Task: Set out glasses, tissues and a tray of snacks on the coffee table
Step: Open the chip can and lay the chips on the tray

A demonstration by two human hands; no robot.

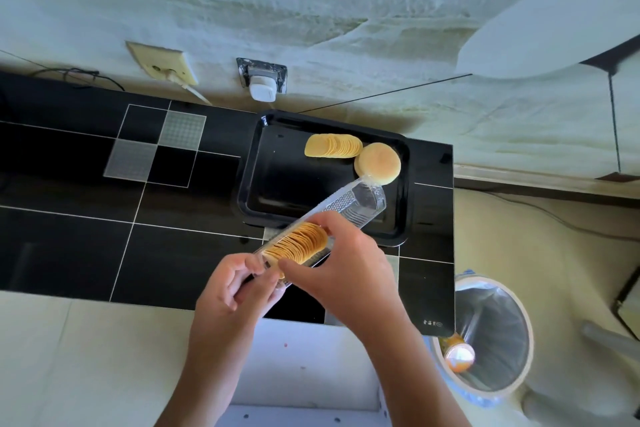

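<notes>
1. Black tray (277,184) sits on the dark tiled counter (69,218), holding a fanned row of crisps (334,146) and a round biscuit stack (377,164).
2. Left hand (230,291) pinches the near end of a clear sleeve (360,203) of crackers (298,244).
3. Right hand (343,263) grips the crackers inside.
4. Bin (491,336) stands beside the counter.

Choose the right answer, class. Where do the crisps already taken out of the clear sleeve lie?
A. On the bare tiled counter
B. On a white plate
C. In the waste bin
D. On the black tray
D: a fanned row of crisps lies on the black tray, beside a round bun.
</notes>
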